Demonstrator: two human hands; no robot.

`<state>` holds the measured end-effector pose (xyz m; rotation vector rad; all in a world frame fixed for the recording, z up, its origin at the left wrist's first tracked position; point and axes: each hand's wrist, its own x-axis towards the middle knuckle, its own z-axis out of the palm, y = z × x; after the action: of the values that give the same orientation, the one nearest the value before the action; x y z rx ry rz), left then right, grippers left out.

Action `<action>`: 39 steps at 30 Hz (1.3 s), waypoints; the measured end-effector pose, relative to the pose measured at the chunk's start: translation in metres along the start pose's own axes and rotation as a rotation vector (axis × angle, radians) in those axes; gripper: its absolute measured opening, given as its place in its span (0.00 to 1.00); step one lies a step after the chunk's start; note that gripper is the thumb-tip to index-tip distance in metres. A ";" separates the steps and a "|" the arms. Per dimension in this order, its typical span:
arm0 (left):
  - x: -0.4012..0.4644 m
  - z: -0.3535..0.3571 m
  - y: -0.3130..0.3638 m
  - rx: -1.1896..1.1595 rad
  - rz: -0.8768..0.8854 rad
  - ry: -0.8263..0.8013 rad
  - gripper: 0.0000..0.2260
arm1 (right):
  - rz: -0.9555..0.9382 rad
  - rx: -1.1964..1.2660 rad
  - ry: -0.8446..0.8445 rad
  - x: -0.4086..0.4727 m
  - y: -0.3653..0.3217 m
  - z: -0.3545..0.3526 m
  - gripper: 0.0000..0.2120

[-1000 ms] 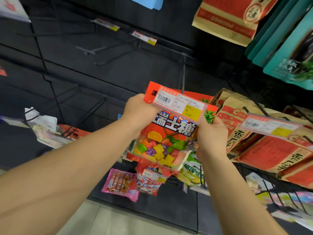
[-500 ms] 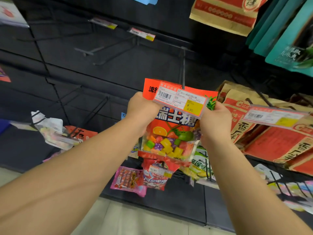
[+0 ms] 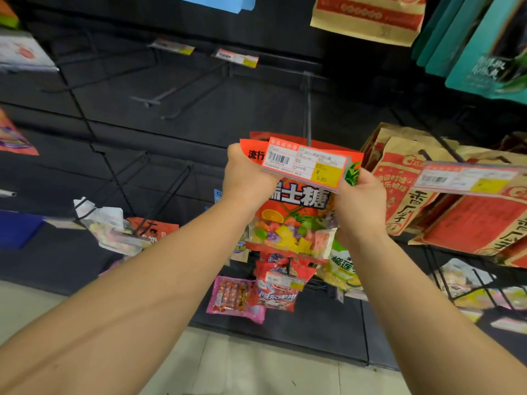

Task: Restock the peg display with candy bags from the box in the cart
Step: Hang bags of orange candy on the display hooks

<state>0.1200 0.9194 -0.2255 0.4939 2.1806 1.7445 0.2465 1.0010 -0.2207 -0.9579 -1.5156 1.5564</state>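
An orange-red candy bag (image 3: 293,212) with a clear window of coloured sweets hangs upright in front of the dark peg wall. My left hand (image 3: 245,175) grips its top left corner and my right hand (image 3: 359,203) grips its top right edge. The bag's top sits right behind a peg's price tag (image 3: 305,165), whose metal peg (image 3: 308,109) runs back to the wall. Whether the bag's hole is on the peg is hidden by the tag. Neither the box nor the cart is in view.
Brown and red paper snack bags (image 3: 405,181) hang to the right behind another price tag (image 3: 467,178). Below hang a red bag (image 3: 278,292), a pink bag (image 3: 233,297) and a green-white bag (image 3: 343,269). Bare pegs (image 3: 176,89) jut out upper left. Teal bags (image 3: 484,44) hang upper right.
Both hands have lifted the candy bag slightly up and toward the peg wall, its top now tucked closer behind the price tag. The view has shifted a little.
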 end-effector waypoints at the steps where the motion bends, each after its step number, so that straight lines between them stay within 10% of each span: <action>1: 0.001 0.002 0.000 -0.001 0.007 -0.005 0.20 | 0.000 0.025 0.010 0.000 0.001 -0.001 0.04; 21: 0.023 -0.027 -0.028 -0.089 0.083 -0.246 0.22 | 0.055 -0.181 0.187 0.021 0.017 0.007 0.03; 27: 0.027 -0.072 -0.034 0.156 0.089 -0.396 0.29 | 0.119 -0.248 0.428 -0.004 0.009 0.016 0.27; 39: 0.002 -0.146 -0.013 0.441 0.235 -0.561 0.19 | 0.137 -0.375 0.313 -0.109 -0.020 0.040 0.12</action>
<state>0.0532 0.7906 -0.2074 1.2203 2.1214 1.0175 0.2584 0.8855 -0.1991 -1.4704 -1.5659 1.1589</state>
